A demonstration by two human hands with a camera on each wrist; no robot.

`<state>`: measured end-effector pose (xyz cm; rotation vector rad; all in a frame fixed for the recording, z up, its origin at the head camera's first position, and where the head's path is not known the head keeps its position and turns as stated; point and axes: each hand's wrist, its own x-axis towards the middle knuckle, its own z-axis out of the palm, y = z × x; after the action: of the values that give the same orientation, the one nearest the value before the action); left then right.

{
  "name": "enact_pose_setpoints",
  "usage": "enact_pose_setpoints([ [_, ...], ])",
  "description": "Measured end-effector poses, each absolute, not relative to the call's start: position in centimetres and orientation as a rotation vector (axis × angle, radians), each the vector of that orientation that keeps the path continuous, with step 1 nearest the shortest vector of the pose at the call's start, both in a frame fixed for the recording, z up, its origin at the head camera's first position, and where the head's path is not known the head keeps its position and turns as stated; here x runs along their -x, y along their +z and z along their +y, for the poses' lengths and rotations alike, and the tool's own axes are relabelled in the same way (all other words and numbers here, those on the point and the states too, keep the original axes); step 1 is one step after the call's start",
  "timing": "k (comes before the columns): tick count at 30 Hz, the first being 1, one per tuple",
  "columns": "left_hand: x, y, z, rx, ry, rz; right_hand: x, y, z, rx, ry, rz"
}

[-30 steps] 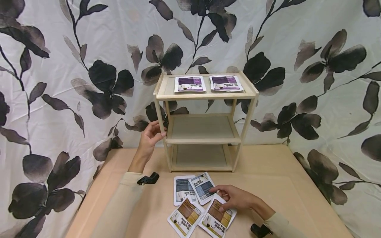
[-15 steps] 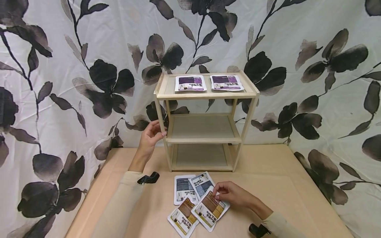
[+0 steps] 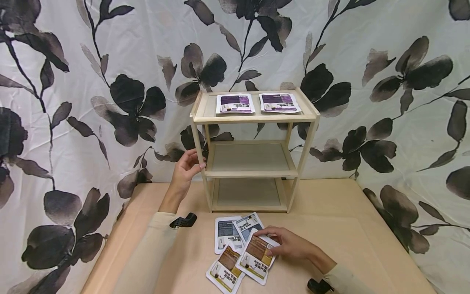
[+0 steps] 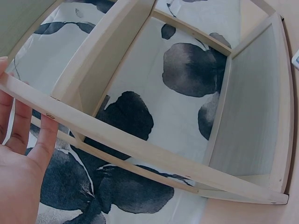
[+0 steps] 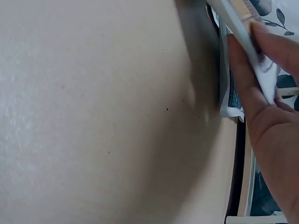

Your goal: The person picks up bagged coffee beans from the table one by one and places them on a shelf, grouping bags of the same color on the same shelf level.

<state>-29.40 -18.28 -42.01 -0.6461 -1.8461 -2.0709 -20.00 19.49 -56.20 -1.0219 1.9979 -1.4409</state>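
Observation:
My left hand (image 3: 182, 173) holds the left front post (image 4: 126, 135) of a pale wooden three-tier shelf (image 3: 253, 174); in the left wrist view its fingers reach behind the post, thumb in front. My right hand (image 3: 293, 245) pinches the right side of a brown-and-yellow printed packet (image 3: 253, 265), which the right wrist view shows edge-on between thumb and fingers (image 5: 240, 70). A second packet's white edge shows underneath it in the head view. Another brown packet (image 3: 222, 274) lies at its lower left. Two blue packets (image 3: 225, 230) lie just behind, overlapping, one partly covered.
Two purple packets (image 3: 235, 104) lie side by side on the shelf's top tier. The middle tier (image 3: 251, 159) and bottom tier (image 3: 249, 194) stand above and behind the table packets. A floral cloth (image 3: 147, 61) hangs behind the peach tabletop (image 3: 338, 228).
My right hand has drawn the brown packet leftward and up, closer to the other brown packet, and it now overlaps a blue one. The left hand has stayed at the post.

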Motion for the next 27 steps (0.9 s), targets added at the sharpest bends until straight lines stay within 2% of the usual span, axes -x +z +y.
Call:
enact_pose_setpoints([
  [9, 29.5, -42.1, -18.2, 0.652, -2.097, -1.813, 20.3, -57.0, 19.4, 0.914, -1.633, 2.047],
  [15, 29.5, -42.1, -18.2, 0.658, -2.100, -1.816, 19.7, -57.8, 19.3, 0.840, -1.596, 2.063],
  [27, 29.5, -42.1, -18.3, 0.653, -2.085, -1.829, 18.5, -57.8, 18.9, 1.035, -1.505, 2.165],
])
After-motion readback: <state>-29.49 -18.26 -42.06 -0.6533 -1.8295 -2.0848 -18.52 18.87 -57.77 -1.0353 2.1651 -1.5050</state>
